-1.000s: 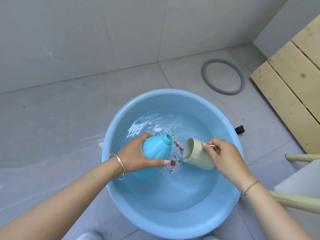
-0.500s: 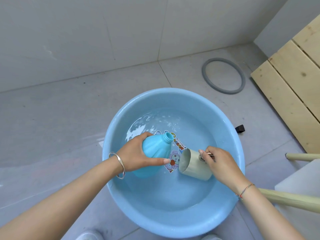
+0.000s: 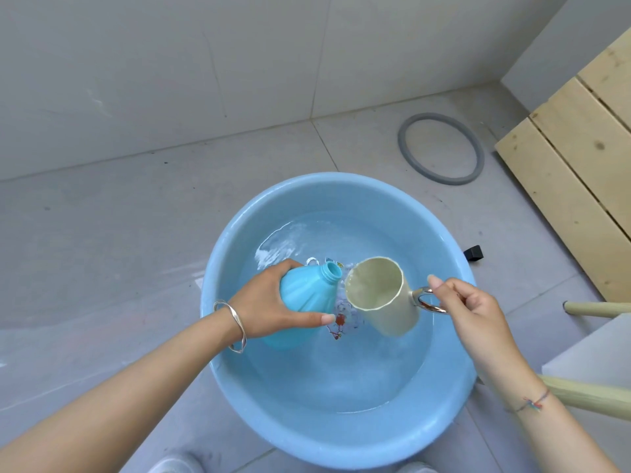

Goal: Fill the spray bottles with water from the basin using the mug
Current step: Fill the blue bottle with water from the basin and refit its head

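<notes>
Grey tiled floor (image 3: 102, 233); blue basin (image 3: 218, 268) holds water. Left hand (image 3: 269, 302) grips uncapped blue bottle (image 3: 304, 295), tilted. Right hand (image 3: 467, 302) pinches handle of water-filled mug (image 3: 386, 302).

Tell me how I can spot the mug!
Find the big round blue basin of water on the grey floor. Over it, the right hand holds a shiny metal handle. That handle belongs to the mug: pale beige with a wide mouth, unlike the bright blue, narrow-necked bottle beside it.
</notes>
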The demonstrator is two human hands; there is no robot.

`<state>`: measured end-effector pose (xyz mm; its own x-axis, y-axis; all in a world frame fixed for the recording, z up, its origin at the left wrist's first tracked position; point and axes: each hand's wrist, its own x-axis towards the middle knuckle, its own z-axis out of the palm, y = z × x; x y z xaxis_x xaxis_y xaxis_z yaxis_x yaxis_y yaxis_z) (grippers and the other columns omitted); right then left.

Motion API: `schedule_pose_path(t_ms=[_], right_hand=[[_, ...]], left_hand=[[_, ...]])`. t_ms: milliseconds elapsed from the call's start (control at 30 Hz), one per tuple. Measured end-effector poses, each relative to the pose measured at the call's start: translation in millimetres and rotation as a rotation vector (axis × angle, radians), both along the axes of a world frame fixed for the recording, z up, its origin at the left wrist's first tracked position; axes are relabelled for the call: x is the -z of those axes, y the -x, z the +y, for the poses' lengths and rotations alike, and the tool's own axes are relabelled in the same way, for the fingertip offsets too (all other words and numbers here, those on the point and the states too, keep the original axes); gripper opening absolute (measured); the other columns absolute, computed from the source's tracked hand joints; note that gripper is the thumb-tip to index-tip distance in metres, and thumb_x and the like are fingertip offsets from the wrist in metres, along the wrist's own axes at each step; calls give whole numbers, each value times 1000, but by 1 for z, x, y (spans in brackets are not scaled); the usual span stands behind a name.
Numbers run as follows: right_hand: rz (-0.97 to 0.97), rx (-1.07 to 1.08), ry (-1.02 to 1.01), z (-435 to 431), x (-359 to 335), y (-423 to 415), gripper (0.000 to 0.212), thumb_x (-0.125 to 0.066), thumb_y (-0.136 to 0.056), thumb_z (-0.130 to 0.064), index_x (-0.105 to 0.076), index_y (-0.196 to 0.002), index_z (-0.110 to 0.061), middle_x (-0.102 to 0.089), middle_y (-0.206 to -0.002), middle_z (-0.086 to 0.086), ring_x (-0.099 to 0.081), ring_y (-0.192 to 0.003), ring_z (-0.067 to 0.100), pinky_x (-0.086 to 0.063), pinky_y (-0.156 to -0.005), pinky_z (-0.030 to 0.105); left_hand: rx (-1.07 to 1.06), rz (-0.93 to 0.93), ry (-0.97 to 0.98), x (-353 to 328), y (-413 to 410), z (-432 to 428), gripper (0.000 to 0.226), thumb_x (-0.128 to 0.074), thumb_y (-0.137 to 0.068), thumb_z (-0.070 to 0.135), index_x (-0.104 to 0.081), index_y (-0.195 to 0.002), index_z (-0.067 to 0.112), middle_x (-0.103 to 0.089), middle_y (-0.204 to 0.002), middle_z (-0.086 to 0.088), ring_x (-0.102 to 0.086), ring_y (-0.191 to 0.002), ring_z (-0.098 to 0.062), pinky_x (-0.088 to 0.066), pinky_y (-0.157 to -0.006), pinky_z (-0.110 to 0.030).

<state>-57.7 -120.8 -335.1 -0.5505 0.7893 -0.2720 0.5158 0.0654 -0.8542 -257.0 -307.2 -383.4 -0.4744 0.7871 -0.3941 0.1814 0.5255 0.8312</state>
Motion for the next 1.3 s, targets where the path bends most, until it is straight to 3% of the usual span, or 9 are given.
schedule_pose_path(t_ms=[100,200,400,533,600,700,800,967,1300], right_hand=[[107,36,-2,-3,-14,7,38,-63,-89,-14,-41,-62,2,-32,-41,-15,-40,-42,-3,-28,-47,8],[200,61,8,-6,-27,11,35,-65,-85,-10,-40,-61,-6,-50,-44,-15,-58,-55,-5,-39,-57,5],[270,70,-23,-12,-45,13,35,-66,-84,-10,-40,-62,-1,-51,-44,-13,-52,-51,-1,-36,-55,8],[268,64,-97,-13,-48,13,44,-78,-77,-23,-44,-62,-1,-60,-70,26,-57,-70,21,-38,-60,15],[231,40,-147,-14,-50,13,46,-76,-71,-38,-46,-64,-3,-59,-78,33,-55,-71,32,-39,-64,22],[221,10,-191,-16,-55,15,43,-79,-74,-33,-47,-64,-6,-58,-78,32,-52,-67,31,-38,-66,28],[200,-20,-271,-17,-56,17,37,-78,-78,-18,-47,-61,-8,-54,-70,27,-45,-60,13,-34,-58,17],[196,-34,-277,-19,-60,17,31,-72,-72,-28,-49,-60,-11,-50,-62,12,-45,-58,8,-35,-57,14],[159,-74,-409,-21,-66,18,34,-73,-74,-26,-49,-62,-5,-48,-67,9,-44,-57,6,-32,-57,11]], left_hand=[[-5,-11,-10,-1,0,1,82,-77,-37,72,-54,-107,37,-64,-95,17,-63,-82,2,-54,-73,-21],[4,-5,-23,-1,-1,1,82,-76,-36,73,-54,-107,38,-64,-96,18,-63,-83,3,-54,-74,-21],[19,25,-32,-1,-1,1,81,-75,-38,74,-53,-107,39,-62,-99,17,-61,-87,2,-52,-74,-19],[25,24,-41,1,0,0,81,-78,-40,71,-52,-110,39,-61,-103,15,-61,-90,0,-51,-75,-18],[34,36,-36,2,0,1,82,-77,-39,73,-52,-110,39,-60,-106,13,-61,-91,-1,-51,-77,-19],[42,63,-18,5,0,1,83,-74,-37,77,-50,-109,42,-59,-108,12,-60,-95,-2,-51,-81,-23],[46,78,-12,4,0,1,82,-73,-37,77,-49,-108,43,-58,-107,14,-58,-95,0,-47,-79,-18],[48,81,-21,4,-1,1,82,-73,-37,76,-50,-107,42,-58,-106,13,-58,-94,0,-46,-77,-16],[56,104,-4,6,-1,0,83,-72,-37,77,-49,-109,42,-56,-106,15,-56,-95,1,-45,-79,-16]])
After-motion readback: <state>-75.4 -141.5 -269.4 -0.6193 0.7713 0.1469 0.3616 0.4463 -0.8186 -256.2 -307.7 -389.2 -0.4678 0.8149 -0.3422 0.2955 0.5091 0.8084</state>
